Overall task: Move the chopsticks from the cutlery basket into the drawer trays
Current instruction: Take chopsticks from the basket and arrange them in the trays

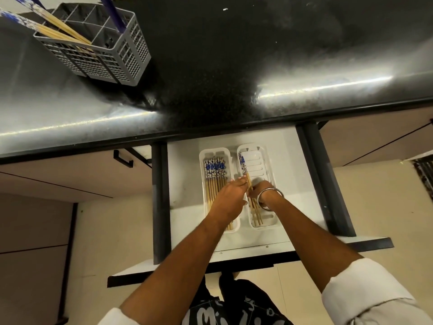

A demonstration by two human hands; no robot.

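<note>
Two white trays lie side by side in the open drawer (185, 160). The left tray (203, 158) holds several wooden chopsticks (214, 168) with blue-and-white ends. In the right tray (269, 174) lie a few more chopsticks (243, 165) along its left side. My left hand (230, 192) reaches over the left tray, its fingertips touching the chopsticks in the right tray. Over the right tray my right hand (260, 190), with a metal bangle at the wrist, has its fingers curled round those same chopsticks. The grey cutlery basket (105, 59) stands on the counter at the top left with several chopsticks (58, 26) in it.
The black counter (234, 66) overhangs the back of the drawer. Dark drawer rails (160, 202) run down both sides. A blue-handled utensil (114, 15) stands in the basket. Closed cabinet fronts flank the drawer, with a black handle (123, 158) on the left one.
</note>
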